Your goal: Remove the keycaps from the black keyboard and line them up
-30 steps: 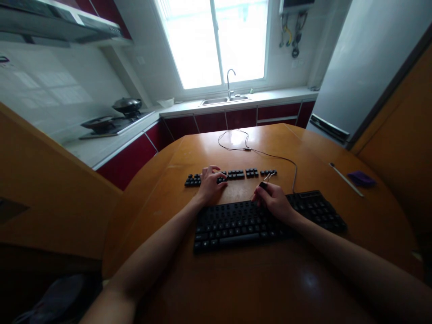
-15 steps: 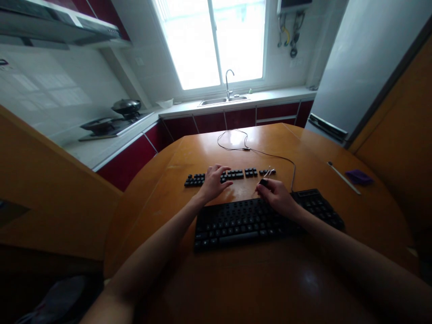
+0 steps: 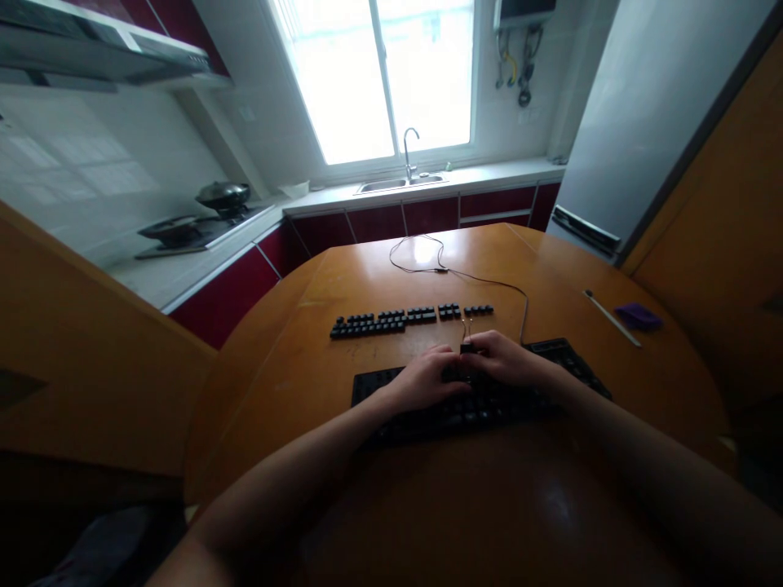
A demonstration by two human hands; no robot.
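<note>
My right hand (image 3: 505, 359) is closed on the black handle of a keycap puller (image 3: 466, 347), whose thin wire prongs point up and away. It is over the upper right part of a black keyboard (image 3: 379, 383). My left hand (image 3: 428, 377) lies over the middle of the keyboard, close beside the puller. Its thumb and fingers are apart, with the fingertips partly hidden by the right hand. Behind the keyboard, loose black keycaps (image 3: 367, 324) stand in rows on the wooden table (image 3: 294, 359). Both hands cover much of the keyboard's top.
The keyboard's cable (image 3: 489, 281) runs to the far side of the table in a loop. On the right lie a thin white stick with a dark tip (image 3: 612, 316) and a purple cloth-like piece (image 3: 639, 316). A counter with a sink (image 3: 382, 186) stands beyond.
My left hand has moved from the loose keycaps back and right onto the keyboard, beside the right hand. My right hand has shifted slightly, with the puller now more upright. The view has turned a little.
</note>
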